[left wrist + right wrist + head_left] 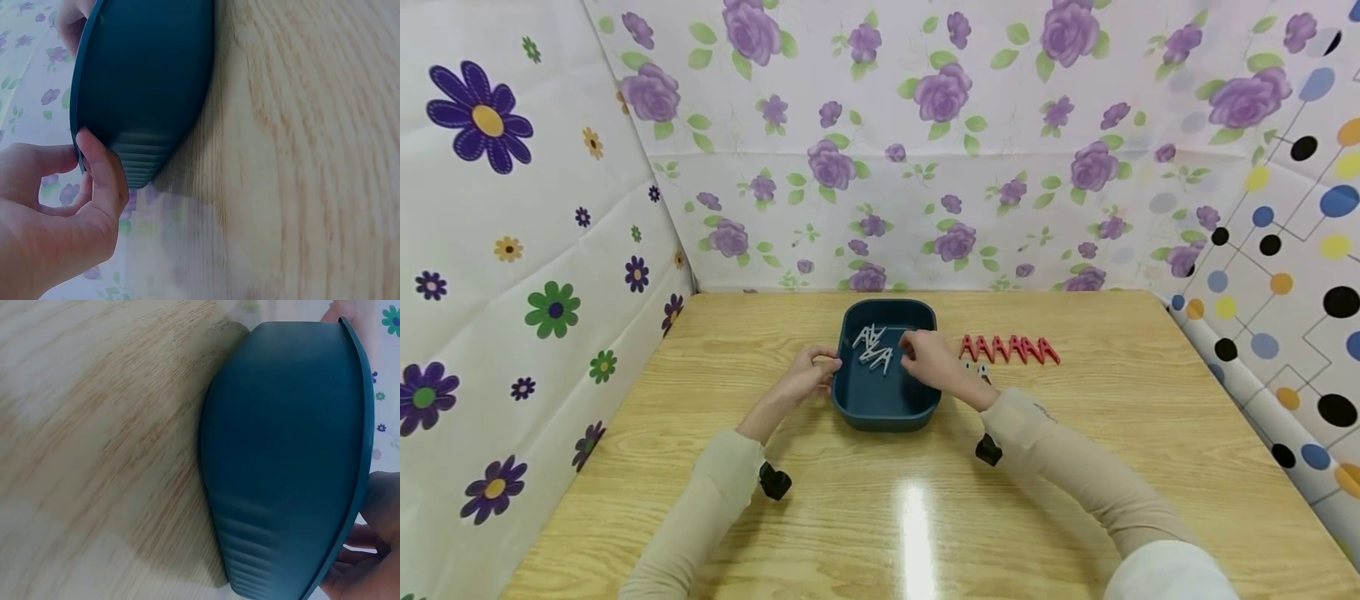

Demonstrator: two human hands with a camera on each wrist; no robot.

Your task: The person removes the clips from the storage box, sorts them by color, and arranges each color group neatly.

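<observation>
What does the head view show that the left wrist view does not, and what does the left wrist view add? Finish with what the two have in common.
Only the head view: white clips lying inside the dark teal container, a row of red clips to its right, and the dotted cloth.

Only the left wrist view: the ridges on the container's outer wall.

Both: the container, the left hand pinching its rim, at least part of the right hand, the wooden table and the purple-flowered cloth.

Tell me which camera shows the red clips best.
The head view: it looks down on the red clips, in a row on the table right of the blue bin. Neither wrist view shows any of them.
</observation>
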